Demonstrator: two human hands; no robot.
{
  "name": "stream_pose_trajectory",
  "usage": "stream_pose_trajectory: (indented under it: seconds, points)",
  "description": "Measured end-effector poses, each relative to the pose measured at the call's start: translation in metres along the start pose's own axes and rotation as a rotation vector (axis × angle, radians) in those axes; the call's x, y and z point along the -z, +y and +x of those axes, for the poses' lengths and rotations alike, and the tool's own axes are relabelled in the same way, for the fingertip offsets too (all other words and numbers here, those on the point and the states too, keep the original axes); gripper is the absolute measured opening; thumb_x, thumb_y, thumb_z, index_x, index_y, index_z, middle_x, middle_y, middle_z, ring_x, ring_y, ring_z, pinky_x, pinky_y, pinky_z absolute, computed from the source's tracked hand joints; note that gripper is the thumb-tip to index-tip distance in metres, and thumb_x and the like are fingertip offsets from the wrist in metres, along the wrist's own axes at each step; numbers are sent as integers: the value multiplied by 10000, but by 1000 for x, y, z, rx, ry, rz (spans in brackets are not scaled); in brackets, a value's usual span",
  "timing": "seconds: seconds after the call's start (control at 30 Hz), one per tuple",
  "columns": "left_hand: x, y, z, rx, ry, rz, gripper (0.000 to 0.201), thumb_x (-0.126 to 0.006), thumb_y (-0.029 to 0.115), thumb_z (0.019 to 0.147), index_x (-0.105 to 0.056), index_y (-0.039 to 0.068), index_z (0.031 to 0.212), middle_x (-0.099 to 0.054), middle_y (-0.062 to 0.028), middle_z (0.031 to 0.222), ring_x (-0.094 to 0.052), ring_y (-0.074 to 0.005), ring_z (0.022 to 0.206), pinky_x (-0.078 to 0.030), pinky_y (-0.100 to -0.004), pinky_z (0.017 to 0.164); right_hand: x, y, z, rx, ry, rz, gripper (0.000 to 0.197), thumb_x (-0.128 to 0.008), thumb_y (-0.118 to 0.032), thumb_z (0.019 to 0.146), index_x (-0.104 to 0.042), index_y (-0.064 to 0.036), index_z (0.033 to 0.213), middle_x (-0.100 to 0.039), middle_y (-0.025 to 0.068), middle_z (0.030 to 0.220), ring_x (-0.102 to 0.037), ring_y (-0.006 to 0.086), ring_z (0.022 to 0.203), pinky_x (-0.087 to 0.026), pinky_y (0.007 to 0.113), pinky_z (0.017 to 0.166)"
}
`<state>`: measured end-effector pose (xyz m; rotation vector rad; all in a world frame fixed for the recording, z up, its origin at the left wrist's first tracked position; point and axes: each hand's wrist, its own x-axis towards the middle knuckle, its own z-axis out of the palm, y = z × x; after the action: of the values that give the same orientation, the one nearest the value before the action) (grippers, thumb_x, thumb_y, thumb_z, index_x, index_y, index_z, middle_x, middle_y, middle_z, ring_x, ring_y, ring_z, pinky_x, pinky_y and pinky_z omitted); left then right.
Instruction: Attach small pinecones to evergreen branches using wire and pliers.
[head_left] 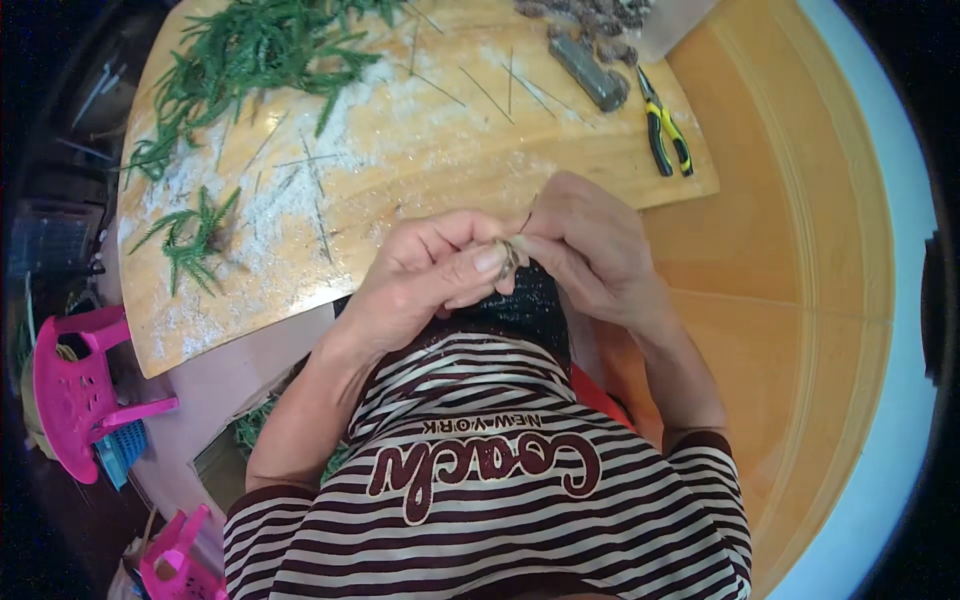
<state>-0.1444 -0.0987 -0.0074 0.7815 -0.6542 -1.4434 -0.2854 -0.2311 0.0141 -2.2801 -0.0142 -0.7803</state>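
Observation:
Just off the near edge of the table, my two hands meet in front of my striped shirt. My left hand (415, 272) is closed, with thumb and fingers pinching a small brownish piece (509, 262); its exact kind is mostly hidden by the fingertips. My right hand (592, 245) is pinched against the same spot, and a thin dark wire (527, 221) pokes out beside its fingertips. Left of my hands, a small green artificial pine sprig (192, 240) lies apart on the table.
A pile of green artificial sprigs (265, 60) covers the wooden table's (430, 165) far left, among white flakes and loose thin wires (487, 95). At far right lie yellow-black pliers (665, 130), a grey bundle (588, 72) and pine cones (600, 18). A pink chair (75, 390) stands left.

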Motion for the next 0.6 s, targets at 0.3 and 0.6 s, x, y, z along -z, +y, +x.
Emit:
stream_pose_trajectory:
  seconds: [0.3, 0.6]
  points:
    - [1, 4, -5, 58, -32, 16, 198, -572, 139, 878, -565, -39, 964, -603, -79, 777, -391, -49, 536, -305, -187, 487, 4, -5, 6, 143, -12, -291, 97, -616, -101, 726, -574, -111, 813, -478, 40, 788, -455, 230, 736, -349, 338, 685]
    - [-1, 7, -13, 87, -138, -89, 202, -600, 124, 861, -562, -44, 968, -617, -95, 770, -409, -52, 527, -308, -181, 473, 11, -15, 2, 251, -201, -185, 115, -613, -100, 740, -552, -63, 830, -511, 62, 801, -475, 242, 742, -371, 352, 675]
